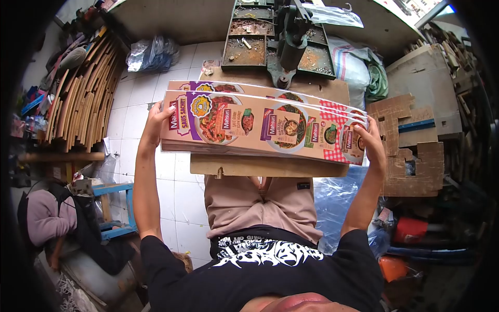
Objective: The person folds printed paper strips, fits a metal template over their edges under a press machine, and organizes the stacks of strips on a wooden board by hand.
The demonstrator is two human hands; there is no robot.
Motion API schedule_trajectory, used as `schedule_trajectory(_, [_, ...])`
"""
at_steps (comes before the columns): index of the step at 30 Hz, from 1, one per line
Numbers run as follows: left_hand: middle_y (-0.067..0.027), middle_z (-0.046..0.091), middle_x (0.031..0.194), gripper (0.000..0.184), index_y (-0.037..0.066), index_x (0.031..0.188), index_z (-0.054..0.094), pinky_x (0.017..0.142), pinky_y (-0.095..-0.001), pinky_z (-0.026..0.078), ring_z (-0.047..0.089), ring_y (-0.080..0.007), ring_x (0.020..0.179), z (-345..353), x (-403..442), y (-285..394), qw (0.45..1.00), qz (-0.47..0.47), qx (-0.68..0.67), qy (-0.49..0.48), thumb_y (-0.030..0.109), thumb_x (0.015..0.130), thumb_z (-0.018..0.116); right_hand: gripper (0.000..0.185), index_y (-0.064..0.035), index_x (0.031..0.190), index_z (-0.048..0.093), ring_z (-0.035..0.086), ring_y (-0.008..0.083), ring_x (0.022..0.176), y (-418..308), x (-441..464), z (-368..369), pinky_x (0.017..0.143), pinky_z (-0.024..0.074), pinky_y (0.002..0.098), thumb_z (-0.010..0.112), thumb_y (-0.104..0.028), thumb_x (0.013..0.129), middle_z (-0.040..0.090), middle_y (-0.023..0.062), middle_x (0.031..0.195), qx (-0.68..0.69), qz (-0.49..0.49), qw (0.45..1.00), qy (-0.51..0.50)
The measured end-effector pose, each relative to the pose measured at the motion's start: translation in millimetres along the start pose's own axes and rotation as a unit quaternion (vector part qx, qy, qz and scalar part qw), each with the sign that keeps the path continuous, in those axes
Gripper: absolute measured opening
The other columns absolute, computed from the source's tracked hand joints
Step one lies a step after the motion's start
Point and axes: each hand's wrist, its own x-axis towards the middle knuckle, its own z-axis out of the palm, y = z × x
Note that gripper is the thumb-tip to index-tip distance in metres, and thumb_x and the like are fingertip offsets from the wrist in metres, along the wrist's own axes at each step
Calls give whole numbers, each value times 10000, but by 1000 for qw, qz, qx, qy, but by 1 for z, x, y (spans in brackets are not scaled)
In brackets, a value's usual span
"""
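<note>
- Your left hand (157, 122) gripped the left end of the printed panels (247, 132), thumb on top.
- Your right hand (373, 140) gripped their right end; matching pressure seemed best against slipping layers.
- The panels sat staggered over the wooden board (270, 165), contact unclear.
- Beyond stood the metal machine (291, 54); keeping the far edges off it looked wise.

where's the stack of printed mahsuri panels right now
In the head view, the stack of printed panels is central, between the left hand and right hand, over the wooden board, just below the dark compartment tray.
</note>
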Motion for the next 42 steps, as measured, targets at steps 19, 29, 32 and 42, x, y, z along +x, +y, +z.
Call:
schedule_trajectory(19, [-15, 515, 968, 338, 10, 1263, 397, 799, -210, 408, 442, -71, 827, 2, -12, -5, 936, 348, -57, -14, 96, 986, 572, 576, -52, 1411, 393, 551, 146, 1089, 22, -4, 1, 960, 443, 307, 657, -5, 902, 597, 61, 1192, 137, -339, 922, 126])
schedule_trajectory(29, [-72, 556, 1102, 441, 13, 1322, 368, 913, -278, 421, 513, -109, 1001, 18, -11, 2, 929, 355, -102, 10, 123, 961, 596, 628, -12, 1478, 309, 475, 222, 1280, 30, 5, 4, 1099, 365, 358, 553, 48, 902, 521, 143, 1343, 222, -293, 924, 104])
schedule_trajectory(32, [-65, 564, 1100, 590, 0, 1411, 318, 935, -295, 407, 532, -136, 964, 20, -8, -1, 936, 342, -66, 50, 271, 974, 608, 592, 2, 1432, 365, 559, 212, 1143, 26, 8, 13, 1040, 393, 347, 616, -47, 897, 579, 135, 1252, 247, -310, 908, 138])
schedule_trajectory(42, [-78, 647, 1054, 407, 41, 1115, 602, 733, -227, 471, 601, -96, 826, 26, 3, 11, 941, 270, -91, 182, 417, 959, 599, 497, 0, 1090, 596, 635, 188, 846, 6, 20, 16, 759, 515, 299, 559, -480, 969, 625, 88, 943, 232, -208, 913, 265])
